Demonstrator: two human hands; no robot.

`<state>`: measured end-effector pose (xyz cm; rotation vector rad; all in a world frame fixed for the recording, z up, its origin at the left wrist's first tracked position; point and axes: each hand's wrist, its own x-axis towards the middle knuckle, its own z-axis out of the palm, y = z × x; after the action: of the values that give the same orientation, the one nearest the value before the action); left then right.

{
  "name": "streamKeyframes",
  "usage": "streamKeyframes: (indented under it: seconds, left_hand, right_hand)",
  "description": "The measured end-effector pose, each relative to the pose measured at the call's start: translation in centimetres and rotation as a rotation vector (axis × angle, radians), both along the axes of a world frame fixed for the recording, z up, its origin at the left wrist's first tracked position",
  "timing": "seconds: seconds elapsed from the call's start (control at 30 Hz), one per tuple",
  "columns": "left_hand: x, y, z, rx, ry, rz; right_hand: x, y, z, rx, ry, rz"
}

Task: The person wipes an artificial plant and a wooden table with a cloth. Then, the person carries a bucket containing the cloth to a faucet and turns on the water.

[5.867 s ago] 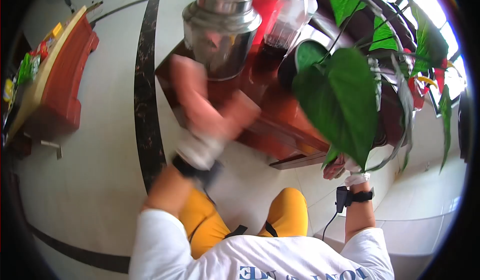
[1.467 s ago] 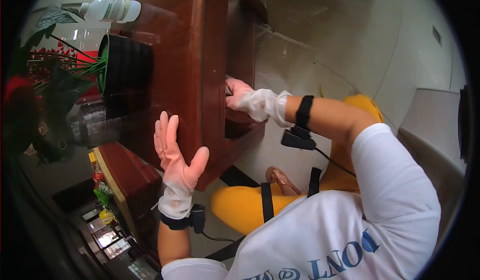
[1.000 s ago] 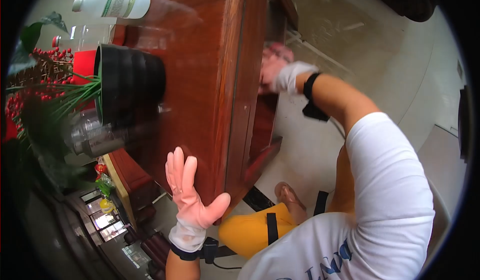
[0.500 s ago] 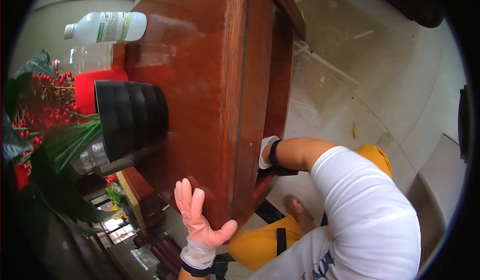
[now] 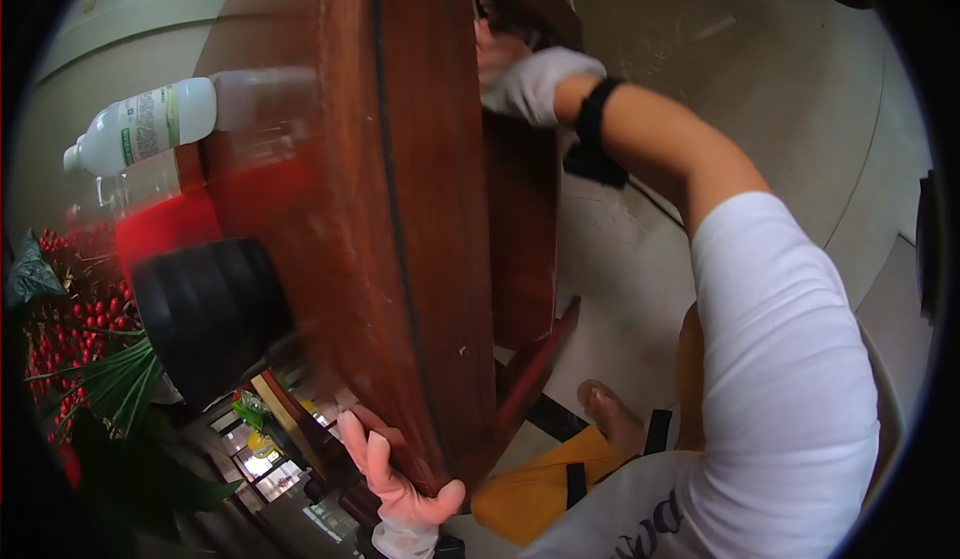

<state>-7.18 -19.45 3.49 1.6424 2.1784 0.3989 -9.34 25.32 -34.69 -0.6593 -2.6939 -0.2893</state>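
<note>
Right hand [image 5: 500,55] blurred, grip cannot tell; cabinet [image 5: 430,209] lies left, long axis near-far; left hand [image 5: 402,494] spread, at near end.

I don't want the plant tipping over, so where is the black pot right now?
The black pot is at left in the head view, on the wooden table, between the red object and the left hand.

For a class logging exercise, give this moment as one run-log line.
left hand: gloved, at table; right hand: blurred, at open compartment, grip unclear; tabletop: black pot, white bottle
</note>
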Motion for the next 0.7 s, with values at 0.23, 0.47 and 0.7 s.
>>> streamKeyframes:
  seconds: [0.23, 0.47, 0.7]
  left_hand:
    - [0.6, 0.3, 0.3, -0.015, 0.072, 0.069]
    - [0.6, 0.6, 0.0, 0.012, 0.131, 0.031]
    - [0.9, 1.4, 0.4, -0.002, 0.207, -0.005]
  right_hand:
    - [-2.4, -4.9, 2.0, -0.572, 0.053, 0.325]
    - [0.0, 1.9, 0.2, -0.371, 0.163, -0.089]
    - [9.1, -5.6, 5.0, -0.569, 0.339, -0.115]
